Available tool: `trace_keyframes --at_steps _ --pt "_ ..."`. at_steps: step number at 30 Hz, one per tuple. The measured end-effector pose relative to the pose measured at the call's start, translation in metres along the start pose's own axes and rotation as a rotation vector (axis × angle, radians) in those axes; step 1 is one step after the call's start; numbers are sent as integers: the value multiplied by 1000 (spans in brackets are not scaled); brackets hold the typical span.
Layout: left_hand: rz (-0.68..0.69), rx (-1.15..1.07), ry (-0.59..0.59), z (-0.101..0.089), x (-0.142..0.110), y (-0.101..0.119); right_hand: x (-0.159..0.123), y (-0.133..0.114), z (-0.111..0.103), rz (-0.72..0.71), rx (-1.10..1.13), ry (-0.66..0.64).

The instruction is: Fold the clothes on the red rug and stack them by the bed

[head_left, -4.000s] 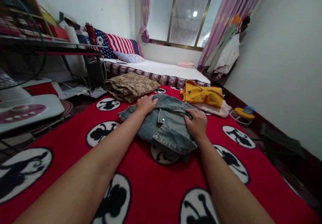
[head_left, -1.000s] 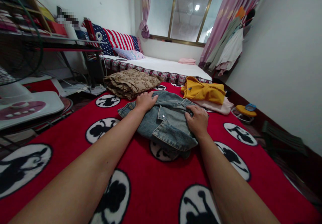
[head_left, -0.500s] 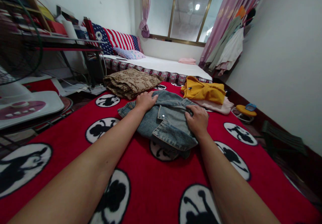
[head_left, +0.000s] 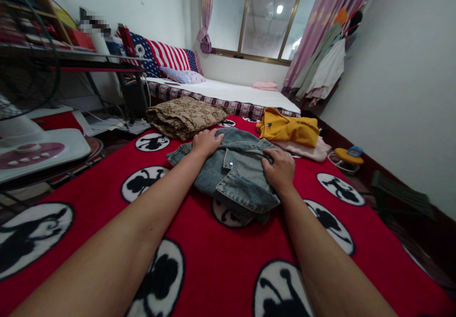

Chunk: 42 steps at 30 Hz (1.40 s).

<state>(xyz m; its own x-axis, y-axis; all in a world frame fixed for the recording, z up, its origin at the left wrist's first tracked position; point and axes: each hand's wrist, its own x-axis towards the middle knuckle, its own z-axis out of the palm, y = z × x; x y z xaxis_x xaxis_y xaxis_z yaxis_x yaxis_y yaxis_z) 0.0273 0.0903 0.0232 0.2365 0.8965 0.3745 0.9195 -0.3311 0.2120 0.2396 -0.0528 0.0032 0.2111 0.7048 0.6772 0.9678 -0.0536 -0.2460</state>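
A folded blue denim jacket lies in the middle of the red blanket, with a flap and a metal button on top. My left hand rests on its far left part, fingers laid over the cloth and thumb apart. On its right side lies my right hand, fingers spread on the denim and slightly bent. Neither hand lifts the jacket. Beyond my left hand is a folded brown patterned cloth. A mustard-yellow garment sits on a pale pink one beyond my right hand.
A fan and a cluttered desk stand on the left. Behind the blanket is a bed with a white sheet. To the right are a yellow-topped stool and a dark folding stool. Clothes hang near the curtain.
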Motion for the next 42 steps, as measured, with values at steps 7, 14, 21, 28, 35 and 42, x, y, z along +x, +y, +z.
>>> trace_keyframes --at_steps 7,14,21,28,35,42 --pt "-6 -9 -4 -1 -1 1 0 1 0 1 -8 -2" --pt "-1 -11 4 -1 0 1 0 0 0 2 -7 -1" --pt "3 -7 11 -1 0 0 0 1 1 -6 2 6" --pt "0 -6 7 0 0 1 0 -2 -2 3 -16 -3" --pt "10 -2 20 1 0 0 0 -2 -3 5 -17 -10" --pt "11 -7 17 2 1 -1 0 -2 -2 6 -20 -8"
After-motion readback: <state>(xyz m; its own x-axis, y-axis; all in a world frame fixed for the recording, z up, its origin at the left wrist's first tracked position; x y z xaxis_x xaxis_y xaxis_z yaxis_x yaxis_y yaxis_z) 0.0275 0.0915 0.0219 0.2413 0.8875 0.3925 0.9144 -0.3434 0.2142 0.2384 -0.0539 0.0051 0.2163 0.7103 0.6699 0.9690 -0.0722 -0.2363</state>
